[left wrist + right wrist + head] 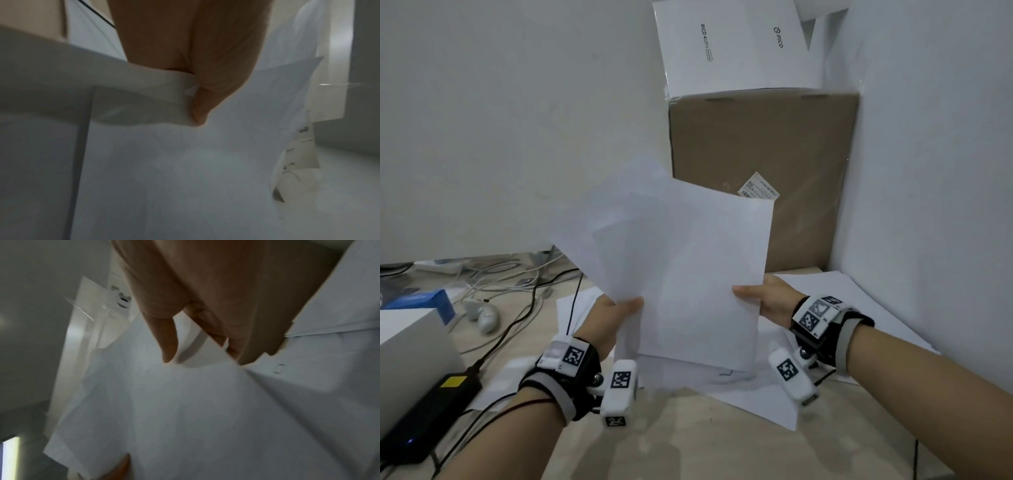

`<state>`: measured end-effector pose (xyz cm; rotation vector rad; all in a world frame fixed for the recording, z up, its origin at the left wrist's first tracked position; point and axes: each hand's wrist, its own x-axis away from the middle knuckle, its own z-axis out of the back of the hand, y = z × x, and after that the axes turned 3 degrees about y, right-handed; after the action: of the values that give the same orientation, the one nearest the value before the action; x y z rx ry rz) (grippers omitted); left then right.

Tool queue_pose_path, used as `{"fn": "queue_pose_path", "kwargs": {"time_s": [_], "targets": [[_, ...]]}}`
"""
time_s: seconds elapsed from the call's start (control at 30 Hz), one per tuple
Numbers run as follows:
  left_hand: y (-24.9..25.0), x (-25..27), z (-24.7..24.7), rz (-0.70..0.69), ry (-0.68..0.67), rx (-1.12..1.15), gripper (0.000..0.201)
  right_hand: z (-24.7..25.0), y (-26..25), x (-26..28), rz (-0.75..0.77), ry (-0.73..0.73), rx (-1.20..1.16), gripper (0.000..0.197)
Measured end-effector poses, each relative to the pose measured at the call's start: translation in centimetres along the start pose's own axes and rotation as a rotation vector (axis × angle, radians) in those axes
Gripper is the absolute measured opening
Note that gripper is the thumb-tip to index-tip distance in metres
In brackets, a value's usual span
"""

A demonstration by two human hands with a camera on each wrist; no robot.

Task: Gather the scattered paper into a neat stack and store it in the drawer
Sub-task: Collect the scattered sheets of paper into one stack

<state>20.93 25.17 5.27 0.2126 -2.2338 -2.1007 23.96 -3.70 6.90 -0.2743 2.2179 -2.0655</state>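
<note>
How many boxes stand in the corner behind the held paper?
2: a brown cardboard box upright in the corner, and a white PICO box on top of it. The held sheets may hide others.

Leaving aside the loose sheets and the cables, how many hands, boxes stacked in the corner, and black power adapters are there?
Hands: 2, left hand and right hand, both gripping the held paper.
Corner boxes: 2, white box above brown box.
Power adapters: 1, the black power adapter.
Total: 5.
</note>
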Motion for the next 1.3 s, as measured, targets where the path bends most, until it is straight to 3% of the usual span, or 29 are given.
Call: {"fn": "queue_pose_path", "kwargs": {"time_s": [0.1,0.2,0.3,0.4,0.53,0.7,0.8,0.93,1.07,1.2,1.3], "targets": [[2.0,-0.4,-0.7,-0.059,-0.034,0.064,0.029,-0.7,-2.3,-0.1,0.154,0.084,-0.087,0.018],[2.7,-0.1,-1.1,-0.093,-0.067,0.139,0.037,-1.0,-2.4,0.0,0.176,0.148,-0.055,0.013],[2.4,0.2,-1.2,-0.114,-0.055,0.190,0.040,-1.2,-1.2,0.2,0.142,0.146,-0.066,0.031],[2.6,-0.1,-1.1,-0.099,-0.029,0.277,0.045,-1.4,-0.4,0.4,0.123,0.119,-0.110,0.038],[3.6,-0.1,-1.3,-0.134,-0.077,0.205,0.044,-1.4,-0.6,0.4,0.136,0.142,-0.086,0.043],[4.7,0.0,-1.0,-0.146,-0.110,0.145,0.059,-0.1,-1.9,1.0,0.184,0.179,-0.079,0.028],[5.4,0.4,-1.1,-0.166,-0.157,0.096,0.068,0.6,-2.4,1.5,0.213,0.169,-0.038,0.031],[6.0,1.1,-2.1,-0.182,-0.243,0.008,0.063,0.8,-2.6,2.1,0.255,0.127,-0.035,0.054],[4.4,1.8,-2.6,-0.141,-0.241,-0.033,0.062,0.5,-1.1,2.5,0.247,0.069,-0.051,0.074],[2.0,2.4,-2.6,-0.066,-0.120,-0.014,0.074,-0.3,0.9,2.7,0.174,0.056,-0.073,0.058],[2.6,2.3,-3.1,-0.087,-0.057,0.067,0.059,-1.5,0.3,2.7,0.193,0.077,-0.041,0.042]]}}
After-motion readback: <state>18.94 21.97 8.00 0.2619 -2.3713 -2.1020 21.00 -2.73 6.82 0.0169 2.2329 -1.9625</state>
